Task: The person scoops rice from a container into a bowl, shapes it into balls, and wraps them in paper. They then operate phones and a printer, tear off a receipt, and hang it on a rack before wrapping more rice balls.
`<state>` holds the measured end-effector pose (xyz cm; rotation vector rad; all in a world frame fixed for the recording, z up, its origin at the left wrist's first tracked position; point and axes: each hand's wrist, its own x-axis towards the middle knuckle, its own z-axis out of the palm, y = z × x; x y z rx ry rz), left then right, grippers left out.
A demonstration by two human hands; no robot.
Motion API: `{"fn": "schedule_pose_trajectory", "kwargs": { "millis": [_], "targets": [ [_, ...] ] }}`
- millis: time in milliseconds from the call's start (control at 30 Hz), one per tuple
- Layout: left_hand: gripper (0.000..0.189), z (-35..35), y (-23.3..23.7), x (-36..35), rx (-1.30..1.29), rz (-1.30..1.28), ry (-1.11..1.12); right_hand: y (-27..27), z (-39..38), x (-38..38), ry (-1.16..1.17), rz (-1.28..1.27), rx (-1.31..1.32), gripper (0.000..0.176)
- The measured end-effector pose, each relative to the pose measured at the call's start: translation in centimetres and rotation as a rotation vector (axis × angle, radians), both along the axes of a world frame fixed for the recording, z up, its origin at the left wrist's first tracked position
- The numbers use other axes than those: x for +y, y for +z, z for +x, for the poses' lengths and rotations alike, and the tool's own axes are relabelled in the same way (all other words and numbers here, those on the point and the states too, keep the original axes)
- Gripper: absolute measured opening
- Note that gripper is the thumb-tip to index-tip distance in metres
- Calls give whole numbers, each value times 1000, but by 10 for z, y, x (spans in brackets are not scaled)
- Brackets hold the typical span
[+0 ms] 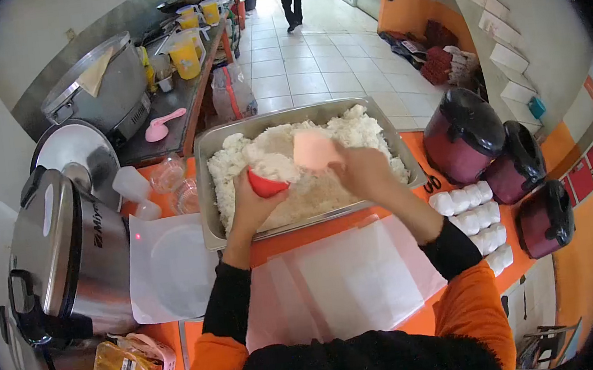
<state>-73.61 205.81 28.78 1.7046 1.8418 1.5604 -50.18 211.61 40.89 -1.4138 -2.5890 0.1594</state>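
My left hand (252, 204) is wrapped round a small red bowl (267, 184) that is heaped with white rice. In my right hand (367, 172) is a pale pink rice paddle (313, 150), its blade slightly blurred and close to the bowl's right side. Both hands are above a large metal tray (205, 194) filled with cooked rice (334, 197). Nearer to me, sheets of translucent wrapping paper (349, 273) lie on the orange table. Left of them, another white sheet covers a round plate (171, 267).
A big rice cooker (64, 245) stands at the left. Several white wrapped packets (477, 220) sit at the right beside black scissors (432, 184) and dark red lidded containers (463, 131). Clear plastic cups (167, 175) are left of the tray. A person (292, 1) stands far back.
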Motion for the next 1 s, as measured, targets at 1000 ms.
{"fn": "schedule_pose_trajectory", "kwargs": {
  "millis": [1000],
  "targets": [
    [97, 10, -9, -15, -218, 24, -197, -38, -33, -8, 225, -674, 536, 44]
  ]
}}
